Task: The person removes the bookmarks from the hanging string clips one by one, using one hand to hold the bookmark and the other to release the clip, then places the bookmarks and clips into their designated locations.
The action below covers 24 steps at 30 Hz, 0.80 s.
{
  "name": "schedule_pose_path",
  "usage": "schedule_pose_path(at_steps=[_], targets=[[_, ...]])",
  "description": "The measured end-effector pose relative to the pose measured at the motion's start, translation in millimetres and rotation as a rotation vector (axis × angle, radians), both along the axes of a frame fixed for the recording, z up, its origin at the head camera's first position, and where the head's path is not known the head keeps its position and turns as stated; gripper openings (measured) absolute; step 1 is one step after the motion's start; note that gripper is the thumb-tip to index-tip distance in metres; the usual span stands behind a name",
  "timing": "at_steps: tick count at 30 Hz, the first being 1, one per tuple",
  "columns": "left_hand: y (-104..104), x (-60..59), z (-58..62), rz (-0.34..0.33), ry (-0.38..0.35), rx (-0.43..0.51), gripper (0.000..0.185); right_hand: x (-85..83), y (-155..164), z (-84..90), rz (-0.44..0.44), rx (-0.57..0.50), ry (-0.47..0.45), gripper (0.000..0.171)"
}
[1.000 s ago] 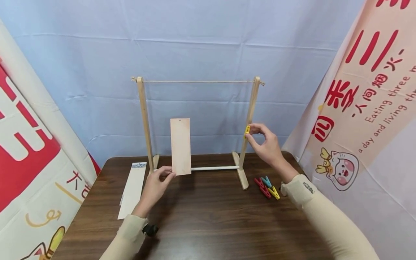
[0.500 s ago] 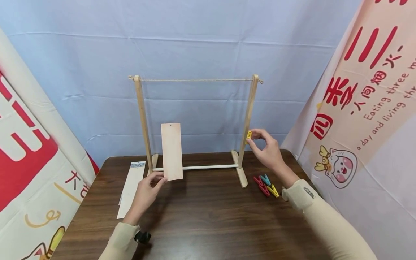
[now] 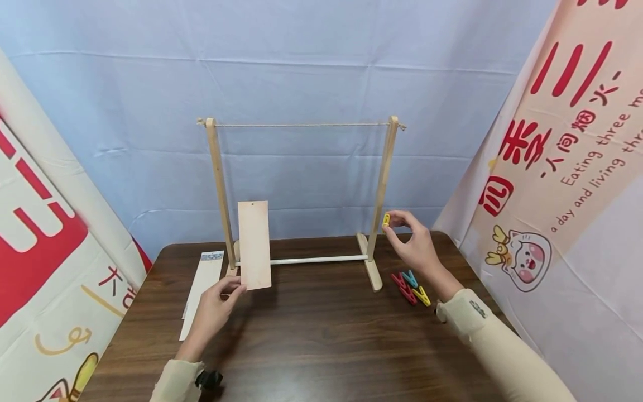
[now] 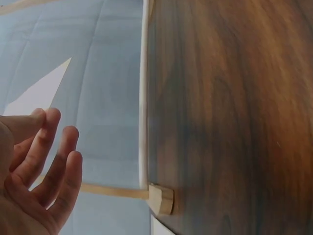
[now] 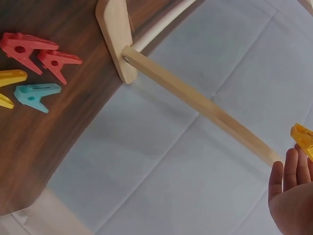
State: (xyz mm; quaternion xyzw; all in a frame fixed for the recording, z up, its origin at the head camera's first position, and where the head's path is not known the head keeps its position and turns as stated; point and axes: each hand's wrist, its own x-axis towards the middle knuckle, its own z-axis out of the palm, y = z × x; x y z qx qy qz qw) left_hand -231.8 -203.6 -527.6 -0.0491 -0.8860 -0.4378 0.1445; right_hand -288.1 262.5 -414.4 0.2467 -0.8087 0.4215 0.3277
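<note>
My left hand pinches a plain cream card by its lower left corner, holding it upright in front of the rack's left post. A small hole shows near the card's top edge. In the left wrist view the thumb and forefinger meet on the card's corner. Right of the rack, my right hand pinches a yellow clothespin between thumb and forefinger. That clothespin is cut by the frame's edge in the right wrist view. A string runs between the tops of the two posts.
The wooden rack stands at the table's back with a white lower bar. Several red, blue and yellow clothespins lie by its right foot. White cards with a blue pattern lie at left on the dark table.
My left hand has carried the card left and down, toward me. The right hand has lowered slightly with the yellow clothespin, moving a little right.
</note>
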Motion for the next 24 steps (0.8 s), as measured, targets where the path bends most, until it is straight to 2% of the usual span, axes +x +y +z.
schedule_pose_path(at_steps=[6, 13, 24], targets=[[-12, 7.0, -2.7, 0.007, -0.002, -0.031, 0.018, -10.1, 15, -23.5, -0.022, 0.013, -0.036, 0.038], [-26, 14.2, -5.1, 0.030, -0.002, -0.073, 0.019, -2.9, 21, -36.2, -0.057, 0.029, -0.111, 0.037], [-39, 25.8, -12.5, 0.035, -0.032, -0.073, 0.015, 7.9, 27, -51.6, -0.080, 0.045, -0.129, 0.038]])
